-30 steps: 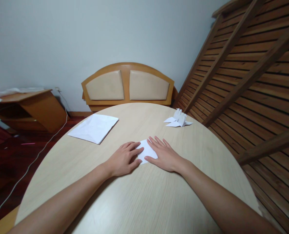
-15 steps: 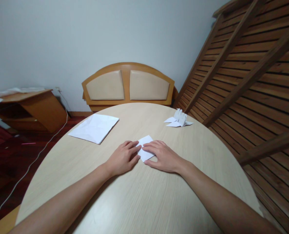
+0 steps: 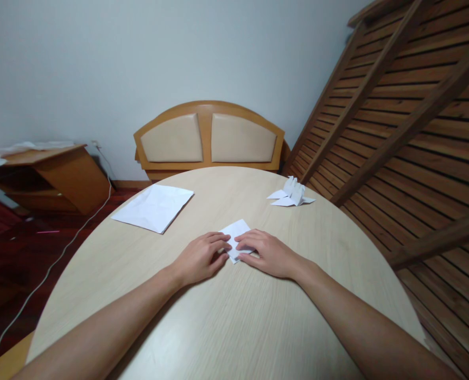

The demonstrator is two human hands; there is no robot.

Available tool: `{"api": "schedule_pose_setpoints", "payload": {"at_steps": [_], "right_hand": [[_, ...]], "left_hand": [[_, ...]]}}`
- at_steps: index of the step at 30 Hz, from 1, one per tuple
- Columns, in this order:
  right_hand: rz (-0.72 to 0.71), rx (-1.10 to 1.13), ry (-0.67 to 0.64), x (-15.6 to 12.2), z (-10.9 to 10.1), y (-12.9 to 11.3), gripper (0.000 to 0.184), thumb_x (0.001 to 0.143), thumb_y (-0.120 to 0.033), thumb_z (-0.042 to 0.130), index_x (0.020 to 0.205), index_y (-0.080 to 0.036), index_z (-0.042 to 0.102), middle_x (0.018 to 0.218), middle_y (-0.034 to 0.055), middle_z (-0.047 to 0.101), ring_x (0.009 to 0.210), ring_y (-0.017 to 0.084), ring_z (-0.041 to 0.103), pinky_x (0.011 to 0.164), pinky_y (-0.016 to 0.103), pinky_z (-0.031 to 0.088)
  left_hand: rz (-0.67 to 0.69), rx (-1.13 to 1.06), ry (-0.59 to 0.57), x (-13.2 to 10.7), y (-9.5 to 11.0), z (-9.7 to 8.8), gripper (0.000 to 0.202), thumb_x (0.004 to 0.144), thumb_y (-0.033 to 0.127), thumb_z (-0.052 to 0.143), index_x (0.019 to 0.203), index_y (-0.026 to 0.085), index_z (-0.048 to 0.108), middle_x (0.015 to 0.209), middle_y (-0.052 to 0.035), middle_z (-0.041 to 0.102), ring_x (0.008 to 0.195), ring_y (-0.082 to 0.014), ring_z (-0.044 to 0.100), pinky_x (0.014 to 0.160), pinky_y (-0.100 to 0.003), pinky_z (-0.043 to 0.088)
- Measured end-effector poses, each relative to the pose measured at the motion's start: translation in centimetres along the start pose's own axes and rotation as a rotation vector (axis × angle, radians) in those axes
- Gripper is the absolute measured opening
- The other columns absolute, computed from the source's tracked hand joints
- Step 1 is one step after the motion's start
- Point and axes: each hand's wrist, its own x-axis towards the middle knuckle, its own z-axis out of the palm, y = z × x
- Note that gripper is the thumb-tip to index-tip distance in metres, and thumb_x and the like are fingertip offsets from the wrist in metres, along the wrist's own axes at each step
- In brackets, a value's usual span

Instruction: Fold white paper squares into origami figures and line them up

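Note:
A small white folded paper (image 3: 236,228), roughly diamond-shaped, lies on the pale round table (image 3: 226,327) in front of me. My left hand (image 3: 203,257) holds its left edge, thumb near the lower corner and fingers bent over the side. At the right edge, my right hand (image 3: 271,254) grips the paper between thumb and fingers. Part of the paper's right side is hidden under that hand. A crease or flap edge shows near the lower corner, too small to make out well.
Several white origami figures (image 3: 296,192) stand close together at the table's far right. Larger white paper sheets (image 3: 155,206) lie at the far left. Beyond the table are a headboard (image 3: 208,108), a slatted wooden frame (image 3: 408,153) and a low cabinet (image 3: 72,177).
Both hands have shifted slightly on the paper. The right thumb and fingers have moved a little up and to the right, and the left fingertips are more bent.

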Motion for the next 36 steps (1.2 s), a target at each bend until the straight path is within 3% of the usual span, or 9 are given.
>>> {"api": "schedule_pose_setpoints", "payload": {"at_steps": [9, 14, 19, 23, 26, 29, 32, 36], "right_hand": [[0.041, -0.037, 0.004, 0.1, 0.2, 0.4, 0.027, 0.103, -0.027, 0.046, 0.113, -0.023, 0.07, 0.109, 0.0065, 0.074, 0.105, 0.022, 0.065, 0.093, 0.038, 0.049], [0.108, -0.006, 0.055, -0.1, 0.5, 0.8, 0.028, 0.101, -0.022, 0.048, 0.125, -0.023, 0.063, 0.118, 0.0074, 0.07, 0.109, 0.022, 0.064, 0.096, 0.037, 0.049], [0.126, 0.003, 0.104, 0.2, 0.8, 1.2, 0.028, 0.098, -0.017, 0.052, 0.123, -0.022, 0.063, 0.116, 0.0073, 0.07, 0.108, 0.022, 0.063, 0.095, 0.038, 0.049], [0.12, -0.072, 0.112, 0.5, 0.8, 1.0, 0.024, 0.098, -0.016, 0.05, 0.114, -0.02, 0.067, 0.112, 0.0077, 0.071, 0.107, 0.022, 0.063, 0.096, 0.039, 0.049], [0.082, -0.127, 0.065, 0.4, 1.0, 0.1, 0.032, 0.101, -0.026, 0.049, 0.129, -0.02, 0.063, 0.133, 0.0095, 0.064, 0.126, 0.024, 0.055, 0.107, 0.044, 0.042], [0.032, -0.113, -0.099, 0.0, 1.3, -1.0, 0.059, 0.101, -0.049, 0.046, 0.151, -0.018, 0.042, 0.159, 0.0119, 0.038, 0.149, 0.026, 0.03, 0.122, 0.048, 0.021], [0.091, -0.089, -0.243, -0.3, 1.6, -1.8, 0.083, 0.098, -0.066, 0.035, 0.158, -0.011, 0.022, 0.165, 0.0145, 0.018, 0.154, 0.027, 0.013, 0.125, 0.048, 0.008], [0.191, -0.101, -0.299, -0.6, 1.2, -1.5, 0.092, 0.095, -0.074, 0.03, 0.159, -0.01, 0.017, 0.165, 0.0142, 0.01, 0.154, 0.028, 0.009, 0.125, 0.048, 0.008]], "left_hand": [[-0.077, -0.006, 0.041, 0.6, 0.4, 0.0, 0.016, 0.097, 0.026, 0.052, 0.096, 0.022, 0.067, 0.114, -0.0057, 0.073, 0.105, -0.0224, 0.067, 0.093, -0.039, 0.054], [-0.148, 0.027, 0.052, 0.5, 0.5, 0.3, 0.016, 0.096, 0.028, 0.055, 0.107, 0.02, 0.063, 0.101, -0.0074, 0.073, 0.092, -0.0232, 0.068, 0.084, -0.038, 0.055], [-0.061, 0.021, 0.077, 0.4, 0.4, 0.6, 0.039, 0.096, 0.022, 0.054, 0.135, 0.023, 0.052, 0.124, -0.0085, 0.067, 0.108, -0.024, 0.065, 0.092, -0.041, 0.054], [-0.051, 0.087, 0.077, 0.4, 0.1, 0.9, 0.028, 0.099, 0.024, 0.051, 0.121, 0.025, 0.068, 0.131, -0.0083, 0.065, 0.111, -0.0252, 0.064, 0.095, -0.043, 0.054], [-0.09, 0.132, 0.076, 0.5, 0.1, 0.8, 0.027, 0.099, 0.025, 0.051, 0.117, 0.023, 0.071, 0.128, -0.0087, 0.067, 0.111, -0.0263, 0.063, 0.095, -0.044, 0.054], [-0.099, 0.146, 0.064, 0.5, 0.2, 0.5, 0.029, 0.099, 0.025, 0.05, 0.12, 0.022, 0.07, 0.129, -0.0078, 0.067, 0.113, -0.0267, 0.061, 0.097, -0.045, 0.053], [-0.109, 0.157, 0.06, 0.5, 0.3, 0.5, 0.03, 0.1, 0.024, 0.049, 0.122, 0.021, 0.069, 0.131, -0.0075, 0.067, 0.115, -0.0266, 0.059, 0.099, -0.045, 0.052], [-0.118, 0.177, 0.057, 0.6, 0.2, 0.6, 0.03, 0.099, 0.024, 0.049, 0.123, 0.021, 0.067, 0.131, -0.0078, 0.067, 0.116, -0.0265, 0.059, 0.1, -0.045, 0.052]]}}
